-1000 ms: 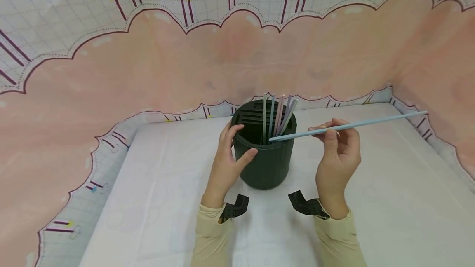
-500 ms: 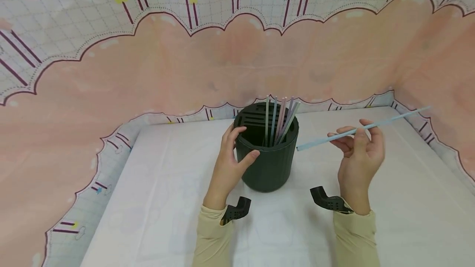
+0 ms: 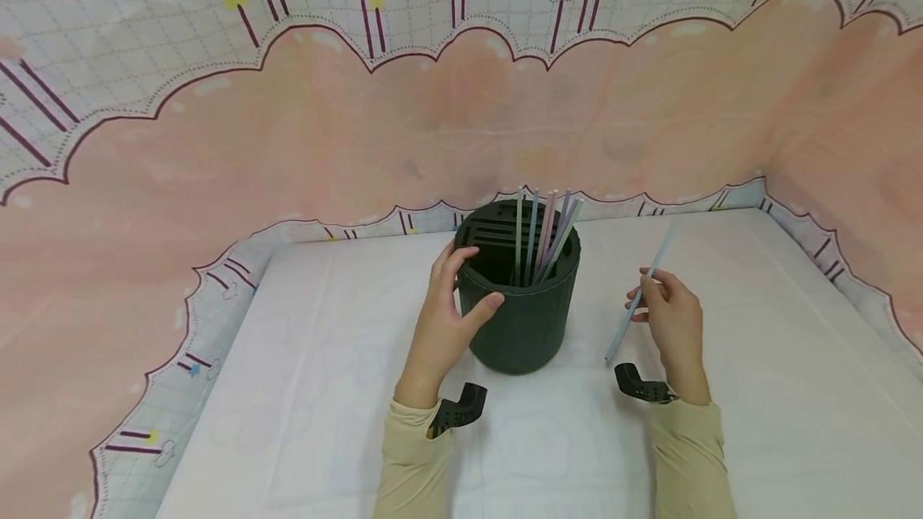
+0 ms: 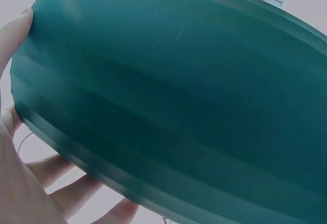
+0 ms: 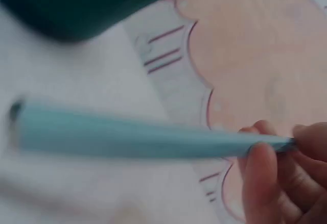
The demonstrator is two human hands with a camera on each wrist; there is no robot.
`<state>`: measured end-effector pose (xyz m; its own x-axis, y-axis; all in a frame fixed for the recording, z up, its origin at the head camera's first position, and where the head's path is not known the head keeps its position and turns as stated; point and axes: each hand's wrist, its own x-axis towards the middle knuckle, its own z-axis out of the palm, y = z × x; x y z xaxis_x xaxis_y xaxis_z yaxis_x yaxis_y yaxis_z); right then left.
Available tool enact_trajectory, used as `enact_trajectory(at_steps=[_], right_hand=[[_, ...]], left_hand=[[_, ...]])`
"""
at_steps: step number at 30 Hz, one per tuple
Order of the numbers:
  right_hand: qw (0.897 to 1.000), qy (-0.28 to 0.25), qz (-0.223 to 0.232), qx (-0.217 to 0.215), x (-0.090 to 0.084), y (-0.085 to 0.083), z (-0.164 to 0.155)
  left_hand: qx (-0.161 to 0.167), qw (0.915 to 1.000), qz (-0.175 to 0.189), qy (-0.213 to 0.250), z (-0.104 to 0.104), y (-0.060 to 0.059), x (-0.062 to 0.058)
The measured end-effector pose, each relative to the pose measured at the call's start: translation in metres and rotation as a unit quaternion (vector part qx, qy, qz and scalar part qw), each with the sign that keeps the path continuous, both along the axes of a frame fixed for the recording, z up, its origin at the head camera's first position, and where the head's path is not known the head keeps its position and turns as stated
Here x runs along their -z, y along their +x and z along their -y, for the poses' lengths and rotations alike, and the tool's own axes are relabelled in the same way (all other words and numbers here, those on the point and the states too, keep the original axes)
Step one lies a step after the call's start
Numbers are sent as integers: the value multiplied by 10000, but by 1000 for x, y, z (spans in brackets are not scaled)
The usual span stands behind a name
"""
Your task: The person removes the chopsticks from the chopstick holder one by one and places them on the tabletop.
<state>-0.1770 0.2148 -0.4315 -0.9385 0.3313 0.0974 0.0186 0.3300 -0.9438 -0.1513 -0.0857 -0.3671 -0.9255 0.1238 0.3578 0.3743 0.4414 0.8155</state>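
Observation:
A dark green round bucket (image 3: pixel 522 331) with a slotted part at the back of its top stands on the table. Several thin pastel straws (image 3: pixel 542 243) stick up out of its opening. My left hand (image 3: pixel 440 323) grips the bucket's left side, fingers at the rim and thumb against the front. In the left wrist view the bucket wall (image 4: pixel 168 96) fills most of the picture. Right of the bucket, my right hand (image 3: pixel 672 323) pinches a light blue straw (image 3: pixel 618 336) near its middle, tilted with its near end low. The right wrist view shows that straw (image 5: pixel 127 137) large and blurred, its end dark inside.
The bucket stands on a white-covered table (image 3: pixel 332 391). A peach and white printed cloth (image 3: pixel 404 134) hangs behind and at both sides. Each wrist carries a black camera mount (image 3: pixel 459 408).
My right hand has drawn the blue straw away from the bucket's rim to the right, then lowered it and turned it steeper. The left hand stays on the bucket.

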Motion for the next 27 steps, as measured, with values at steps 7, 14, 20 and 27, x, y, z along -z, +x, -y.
enact_trajectory(at_steps=[7,14,20,27], right_hand=[[9880,998,1057,-520,6,1,-7],[9721,1758,1348,-770,18,-1,-9],[9683,2256,917,-554,26,-5,-7],[9763,1975,847,-250,21,-5,-6]], left_hand=[[-78,9999,57,-29,0,-2,1],[-71,10000,48,3,0,-2,2],[-10,10000,62,45,-2,-3,0],[-22,9999,106,21,-2,-2,0]])
